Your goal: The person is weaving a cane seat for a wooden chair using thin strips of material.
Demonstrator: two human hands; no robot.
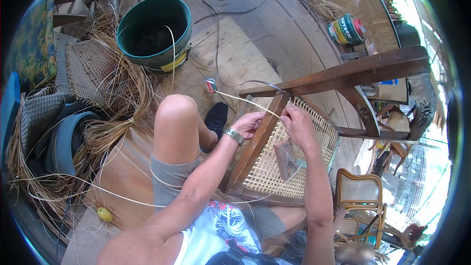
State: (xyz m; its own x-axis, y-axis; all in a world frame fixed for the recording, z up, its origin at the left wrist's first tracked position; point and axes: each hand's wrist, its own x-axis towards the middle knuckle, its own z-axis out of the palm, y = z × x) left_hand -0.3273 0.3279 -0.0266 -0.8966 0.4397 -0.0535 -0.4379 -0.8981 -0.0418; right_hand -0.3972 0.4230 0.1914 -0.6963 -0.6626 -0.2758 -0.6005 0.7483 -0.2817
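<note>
In the grip of the right hand [298, 121], narrowed to a pinch, a pale strand [248, 101] is held at the edge of the woven seat panel [262, 172]. The grip of the left hand [249, 123] is curled beside the wooden rail [262, 137]; whether anything is held in it cannot be told. The panel is set in a dark chair frame [363, 71], which is tilted, and a small wood block [283, 159] is rested on the weave.

Step in hand, as judged: working of the strand into the weave along the rail. For the next move, slack is likely to need drawing through, with tension kept even so that the strand is neither twisted nor split.

Farther out, large pale lettering is printed on the green can [345, 30] (left untranscribed here). A yellow label [180, 60] is borne by the green bucket [142, 61], but its print cannot be read. Print on the small red-and-blue container [211, 86] cannot be made out. Loose strands [115, 172] are heaped at the left.
</note>
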